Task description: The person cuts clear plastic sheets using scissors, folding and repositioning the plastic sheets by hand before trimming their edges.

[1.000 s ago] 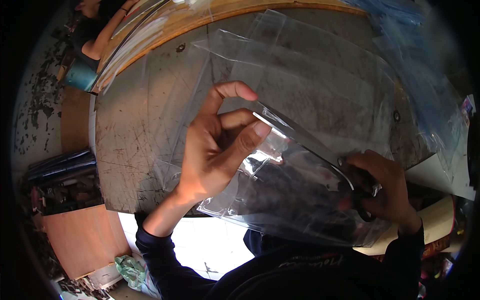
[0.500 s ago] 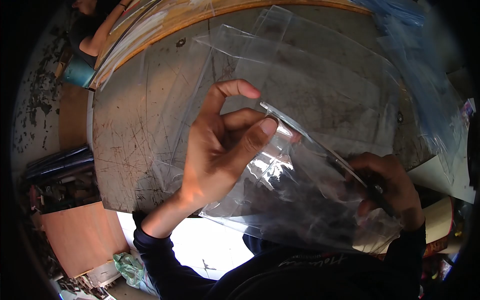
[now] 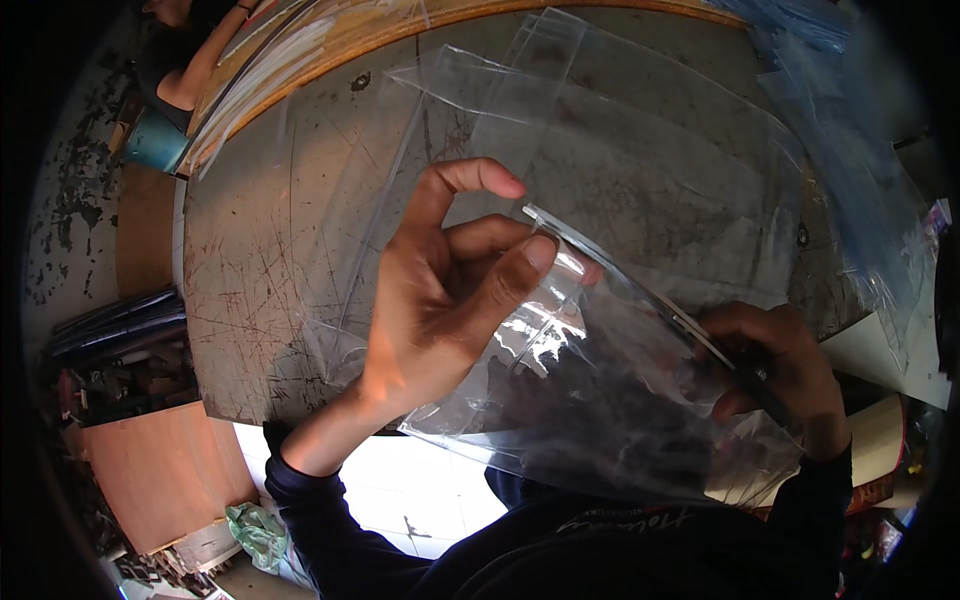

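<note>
Two hands are at work above the tabletop's near edge [image 3: 250, 400]. Your left hand [image 3: 425, 310] pinches a clear plastic sheet [image 3: 600, 410] between thumb and bent fingers, while its index finger arches away from the sheet, near the blade tips. Your right hand [image 3: 800, 370], toward the near right corner, is curled around the dark handles of the scissors [image 3: 685, 320]; shadow hides how tightly.

The scissors are what changed: a second ago the blades looked parted, and now they lie together in one straight line along the sheet's upper edge. That suggests a stroke has run its length, though you can't tell here whether plastic is caught between the blades or cut through. Over the last half second hardly anything has shifted, so both hands seem to be holding steady.

The sheet hangs from your left hand across the near edge, its lower part toward your body. Beyond it, more clear sheets [image 3: 640, 150] lie flat toward the tabletop's far edge, with bluish plastic [image 3: 840, 180] heaped along the right edge.
</note>
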Demonstrator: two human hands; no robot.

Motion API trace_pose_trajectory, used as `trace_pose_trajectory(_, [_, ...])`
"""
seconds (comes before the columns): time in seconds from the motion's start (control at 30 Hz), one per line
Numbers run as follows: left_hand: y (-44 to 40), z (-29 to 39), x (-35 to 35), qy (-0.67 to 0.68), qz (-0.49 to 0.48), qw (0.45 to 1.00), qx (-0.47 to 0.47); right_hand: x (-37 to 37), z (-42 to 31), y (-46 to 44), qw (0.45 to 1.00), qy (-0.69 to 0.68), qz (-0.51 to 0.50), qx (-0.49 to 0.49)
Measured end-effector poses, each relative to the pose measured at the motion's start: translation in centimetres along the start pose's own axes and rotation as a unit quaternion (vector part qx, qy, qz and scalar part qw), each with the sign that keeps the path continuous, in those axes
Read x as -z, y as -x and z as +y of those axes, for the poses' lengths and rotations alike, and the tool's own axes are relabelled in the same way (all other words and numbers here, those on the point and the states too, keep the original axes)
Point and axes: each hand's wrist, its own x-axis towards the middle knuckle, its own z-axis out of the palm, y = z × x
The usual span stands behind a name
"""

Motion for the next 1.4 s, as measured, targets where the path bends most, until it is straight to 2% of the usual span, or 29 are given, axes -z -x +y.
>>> trace_pose_trajectory(0.13, [0.0, 0.5, -0.1, -0.014, 0.000, 1.000, 0.019, -0.2, -0.3, 0.1, 1.000, 0.021, 0.008, -0.006])
trace_pose_trajectory(0.23, [0.2, 0.8, -0.5, -0.011, 0.013, 1.000, 0.019, -0.4, -0.1, 0.1, 0.999, 0.017, 0.050, -0.002])
trace_pose_trajectory(0.33, [0.2, 0.6, -0.3, 0.007, -0.019, 1.000, -0.009, 0.5, -0.7, -0.3, 0.985, 0.005, 0.162, -0.054])
trace_pose_trajectory(0.4, [0.3, 0.9, -0.2, -0.038, -0.027, 0.998, -0.036, 1.6, -1.1, -0.8, 0.937, 0.241, 0.228, -0.110])
trace_pose_trajectory(0.47, [0.2, 1.1, 0.3, -0.084, -0.034, 0.994, -0.067, 1.7, -2.0, -1.6, 0.922, 0.253, 0.254, -0.144])
trace_pose_trajectory(0.5, [0.1, 1.3, 1.0, -0.098, -0.087, 0.983, -0.127, 1.6, -2.3, -1.7, 0.908, 0.263, 0.272, -0.180])
trace_pose_trajectory(0.53, [0.1, 1.7, 1.4, -0.113, -0.140, 0.966, -0.187, 1.6, -1.4, -1.5, 0.907, 0.262, 0.279, -0.176])
trace_pose_trajectory(0.57, [0.1, 2.2, 1.3, -0.074, -0.162, 0.967, -0.183, 1.4, 0.3, -1.4, 0.899, 0.317, 0.292, -0.079])
trace_pose_trajectory(0.6, [0.1, 2.8, 1.9, -0.091, -0.231, 0.948, -0.198, 1.2, 1.2, -1.4, 0.878, 0.369, 0.303, 0.018])
trace_pose_trajectory(0.67, [0.5, 4.5, 2.1, -0.101, -0.341, 0.909, -0.216, 1.1, 1.5, -1.3, 0.857, 0.406, 0.317, 0.014])
trace_pose_trajectory(0.73, [1.7, 5.8, 1.8, -0.101, -0.371, 0.895, -0.228, 1.3, 1.7, -1.1, 0.834, 0.443, 0.330, 0.003])
trace_pose_trajectory(0.77, [2.3, 6.6, 1.7, -0.098, -0.371, 0.894, -0.230, 1.6, 2.0, -1.2, 0.822, 0.461, 0.331, 0.045])
trace_pose_trajectory(0.8, [2.8, 6.2, 1.1, -0.061, -0.334, 0.899, -0.276, 1.6, 2.0, -1.1, 0.809, 0.478, 0.330, 0.090])
trace_pose_trajectory(0.83, [2.7, 6.8, 1.1, -0.071, -0.350, 0.891, -0.281, 1.3, 1.5, -0.7, 0.808, 0.476, 0.334, 0.090])
trace_pose_trajectory(0.9, [3.1, 7.4, 0.9, -0.087, -0.364, 0.882, -0.286, 0.7, -0.8, 0.9, 0.876, 0.353, 0.324, 0.064])
trace_pose_trajectory(0.97, [4.4, 6.8, 0.4, -0.090, -0.270, 0.917, -0.279, 0.4, -2.8, 3.3, 0.920, 0.319, 0.168, 0.153])
trace_pose_trajectory(1.0, [4.9, 6.5, 0.3, -0.092, -0.270, 0.917, -0.278, 0.0, -3.7, 4.4, 0.934, 0.285, 0.091, 0.196])
trace_pose_trajectory(1.07, [5.5, 6.0, -0.2, -0.092, -0.167, 0.935, -0.300, -1.5, -4.9, 5.9, 0.939, 0.237, 0.033, 0.248])
trace_pose_trajectory(1.1, [5.8, 6.0, -0.5, -0.102, -0.126, 0.937, -0.310, -2.2, -5.5, 6.9, 0.944, 0.253, 0.008, 0.214])
trace_pose_trajectory(1.13, [5.9, 5.9, -0.5, -0.102, -0.127, 0.936, -0.313, -2.6, -5.6, 7.5, 0.945, 0.261, -0.005, 0.197])
trace_pose_trajectory(1.2, [6.4, 5.0, -0.3, -0.073, -0.045, 0.926, -0.367, -3.2, -5.2, 8.5, 0.948, 0.284, -0.024, 0.143])
trace_pose_trajectory(1.23, [6.8, 4.7, -0.2, -0.061, -0.023, 0.934, -0.351, -3.3, -4.8, 8.9, 0.949, 0.297, -0.030, 0.104])
trace_pose_trajectory(1.27, [6.8, 4.6, 0.4, -0.087, -0.043, 0.929, -0.358, -3.3, -4.2, 8.9, 0.948, 0.299, -0.029, 0.104])
trace_pose_trajectory(1.33, [6.3, 4.1, 0.8, -0.126, 0.017, 0.920, -0.370, -3.2, -3.0, 8.7, 0.958, 0.231, 0.045, 0.162])
trace_pose_trajectory(1.37, [6.5, 4.0, 1.4, -0.199, 0.033, 0.922, -0.330, -2.9, -3.0, 8.3, 0.971, 0.182, 0.067, 0.139])
trace_pose_trajectory(1.4, [6.3, 3.8, 1.7, -0.199, 0.033, 0.921, -0.333, -2.3, -3.3, 8.0, 0.970, 0.185, 0.068, 0.140])
